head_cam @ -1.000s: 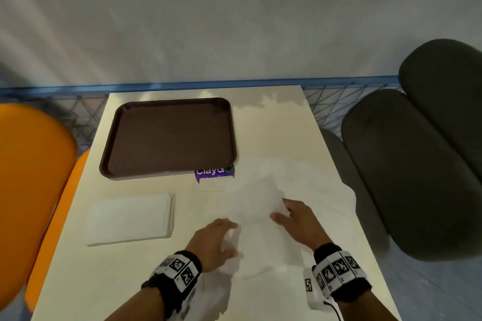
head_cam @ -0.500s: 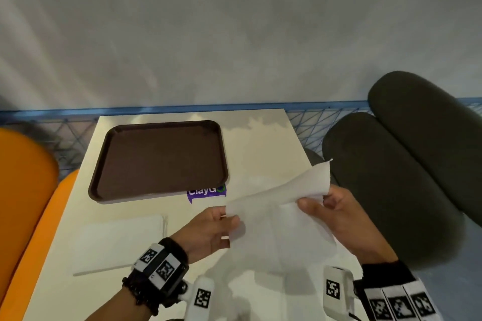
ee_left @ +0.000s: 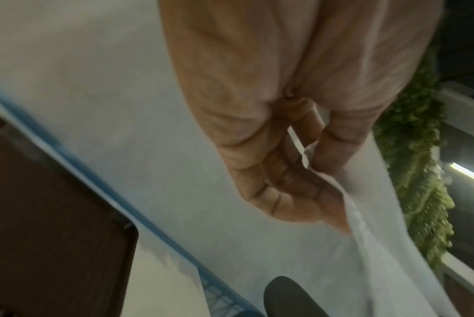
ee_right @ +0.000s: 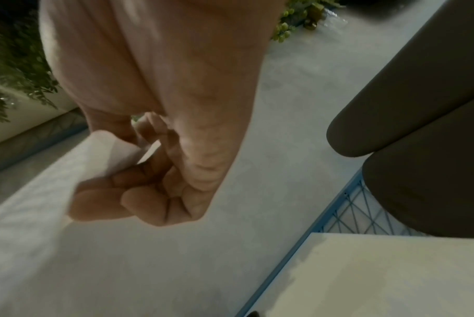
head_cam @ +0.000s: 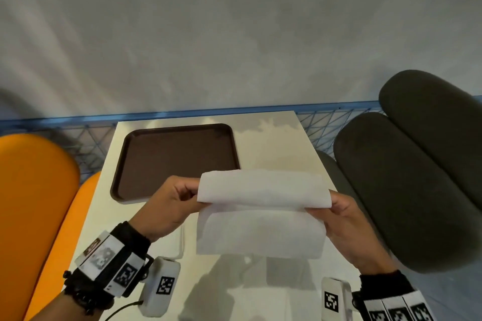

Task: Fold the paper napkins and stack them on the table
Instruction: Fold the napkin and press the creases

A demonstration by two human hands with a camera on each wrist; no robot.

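The paper napkin (head_cam: 262,212) is held up in the air over the near half of the table (head_cam: 273,143), roughly at 6 o'clock from the brown tray (head_cam: 180,161). On the left, the left hand (head_cam: 167,207) is closed on the napkin's left edge, which is pinched between thumb and fingers (ee_left: 279,188) in the wrist view. On the right, the right hand (head_cam: 347,219) is pinched onto the right edge the same way, fingers (ee_right: 114,199) curled around the paper. The top part is already curled over toward the person, so a half-fold looks to be in progress.

To get it neat, the two pinched corners should probably be kept level and the sheet kept lightly taut, so the loose flap can be matched to the lower edge before anything is creased. Thin paper like this is likely torn or skewed if pulled unevenly.

For room: an orange seat (head_cam: 34,203) is found at 9 o'clock just off the table's left edge, bare tabletop is seen at 12 to 1 o'clock, and a dark grey cushion (head_cam: 407,190) sits at 3 o'clock close to the right edge. A white edge that may be the folded stack (head_cam: 181,242) peeks out under the left wrist; it can't be told for sure.
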